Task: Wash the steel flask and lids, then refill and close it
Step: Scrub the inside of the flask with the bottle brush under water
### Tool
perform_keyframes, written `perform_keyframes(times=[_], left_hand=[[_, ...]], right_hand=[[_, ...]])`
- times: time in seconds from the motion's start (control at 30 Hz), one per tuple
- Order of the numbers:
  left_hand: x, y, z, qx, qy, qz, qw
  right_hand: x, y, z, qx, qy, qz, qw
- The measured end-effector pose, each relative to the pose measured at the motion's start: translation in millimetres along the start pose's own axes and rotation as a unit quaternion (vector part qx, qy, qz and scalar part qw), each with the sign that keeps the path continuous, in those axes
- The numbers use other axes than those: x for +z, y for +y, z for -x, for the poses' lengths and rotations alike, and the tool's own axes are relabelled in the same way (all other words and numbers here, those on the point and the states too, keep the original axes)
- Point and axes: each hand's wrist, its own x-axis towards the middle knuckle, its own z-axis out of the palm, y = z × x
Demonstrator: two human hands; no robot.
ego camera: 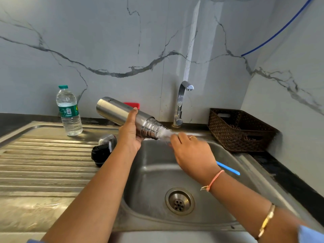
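A home kitchen: steel sink, tap, marble-look wall.

The flask is shining silver, with ring lines round its neck. The brush is showing white fluffy hairs and a bright blue handle. The lid is looking black and the cap beside it silver. The water bottle is looking clear, wearing a green top and label. A red thing is peeking from behind the flask, maybe a box. The basket is showing a dark brown woven pattern. The wall is looking pale grey with dark wiggly lines. The sink is looking dull grey.
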Motion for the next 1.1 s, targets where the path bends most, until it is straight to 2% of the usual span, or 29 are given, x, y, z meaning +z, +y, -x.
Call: perform_keyframes(times=[0.03, 0.07, 0.1, 0.13, 0.17, 0.23, 0.27, 0.3, 0.33, 0.37, 0.4, 0.43, 0.47, 0.5, 0.53, 0.57, 0.63, 0.7, 0.73, 0.8, 0.83, 0.87, 0.9, 0.93, 0.97, 1.0, 1.07, 1.1], left_hand=[[-0.3, -0.6, 0.1, -0.004, -0.002, 0.001, 1.0], [-0.8, -0.9, 0.4, -0.008, -0.005, 0.001, 1.0], [-1.7, -0.7, 0.5, -0.01, -0.008, 0.003, 1.0], [-2.9, -0.2, 0.5, -0.012, -0.012, 0.01, 1.0], [-4.0, 1.0, 0.5, -0.014, -0.017, 0.019, 1.0], [-5.1, 3.8, 1.2, -0.013, -0.029, 0.031, 0.999], [-5.1, 4.6, 1.6, -0.009, -0.036, 0.031, 0.999], [-5.0, 4.7, 1.5, -0.005, -0.04, 0.028, 0.999], [-4.7, 4.2, 1.5, 0.001, -0.041, 0.022, 0.999], [-3.6, 3.1, 1.7, 0.005, -0.039, 0.015, 0.999], [-2.3, 1.6, 2.4, 0.008, -0.036, 0.007, 0.999], [-0.7, -0.1, 3.4, 0.009, -0.034, 0.001, 0.999], [0.7, -2.3, 4.5, 0.007, -0.032, -0.003, 0.999], [1.8, -4.1, 5.5, 0.002, -0.032, -0.006, 0.999], [2.6, -5.2, 6.2, -0.004, -0.032, -0.008, 0.999], [2.9, -5.6, 6.5, -0.012, -0.031, -0.008, 0.999], [1.3, -5.5, 4.2, -0.023, -0.03, -0.001, 0.999], [-1.9, -5.3, 2.2, -0.033, -0.036, 0.0, 0.999], [-3.5, -5.5, 1.5, -0.035, -0.041, 0.0, 0.999], [-5.8, -5.0, 0.2, -0.033, -0.051, -0.002, 0.998], [-7.0, -4.0, -0.4, -0.029, -0.053, 0.001, 0.998], [-8.3, -2.7, -1.1, -0.024, -0.053, 0.007, 0.998], [-9.7, -1.5, -1.9, -0.02, -0.052, 0.013, 0.998], [-10.9, -1.2, -3.2, -0.017, -0.05, 0.016, 0.998], [-12.0, -1.7, -3.5, -0.016, -0.045, 0.016, 0.999], [-13.3, -2.8, -4.0, -0.015, -0.039, 0.014, 0.999], [-14.4, -6.3, -4.5, -0.011, -0.029, 0.002, 1.0], [-14.2, -7.8, -5.0, -0.008, -0.023, -0.004, 1.0]], right_hand=[[1.9, -1.6, -0.3, -0.008, 0.005, 0.009, 1.0], [1.9, -1.0, -2.8, 0.006, -0.019, -0.04, 0.999], [-2.1, -1.1, -5.8, 0.041, -0.045, -0.133, 0.989], [-6.6, -2.5, -8.4, 0.092, -0.084, -0.263, 0.957], [-6.2, -2.9, -9.9, 0.154, -0.134, -0.392, 0.897], [-9.8, -2.1, -11.3, 0.275, -0.224, -0.609, 0.71], [-13.1, -1.0, -11.0, 0.309, -0.245, -0.673, 0.626], [-15.1, -0.3, -10.4, 0.327, -0.253, -0.706, 0.575], [-16.6, -0.7, -11.0, 0.328, -0.259, -0.704, 0.575], [-18.7, -3.6, -11.4, 0.314, -0.254, -0.652, 0.642], [-18.9, -8.4, -11.5, 0.281, -0.234, -0.537, 0.76], [-16.3, -12.9, -11.0, 0.218, -0.177, -0.374, 0.884], [-11.0, -17.9, -8.2, 0.148, -0.103, -0.207, 0.962], [-11.7, -21.9, -7.2, 0.098, -0.061, -0.1, 0.988], [-13.9, -23.9, -8.0, 0.063, -0.053, -0.049, 0.995], [-15.9, -24.2, -9.2, 0.041, -0.075, -0.047, 0.995], [-15.4, -18.0, -12.3, 0.07, -0.117, -0.171, 0.976], [-16.8, -12.3, -19.9, 0.159, -0.168, -0.346, 0.909], [-17.1, -11.1, -20.7, 0.218, -0.2, -0.448, 0.843], [-18.3, -9.9, -15.0, 0.324, -0.258, -0.628, 0.658], [-19.2, -8.5, -11.4, 0.355, -0.269, -0.684, 0.577], [-18.3, -6.6, -7.8, 0.37, -0.274, -0.72, 0.519], [-17.7, -5.9, -5.4, 0.375, -0.277, -0.738, 0.487], [-16.9, -6.0, -4.4, 0.376, -0.276, -0.739, 0.487], [-17.8, -7.3, -4.3, 0.37, -0.273, -0.717, 0.523], [-19.0, -8.7, -4.9, 0.354, -0.264, -0.664, 0.604], [-19.1, -10.9, -5.4, 0.28, -0.185, -0.476, 0.813], [-18.7, -12.0, -4.6, 0.229, -0.143, -0.384, 0.883]])
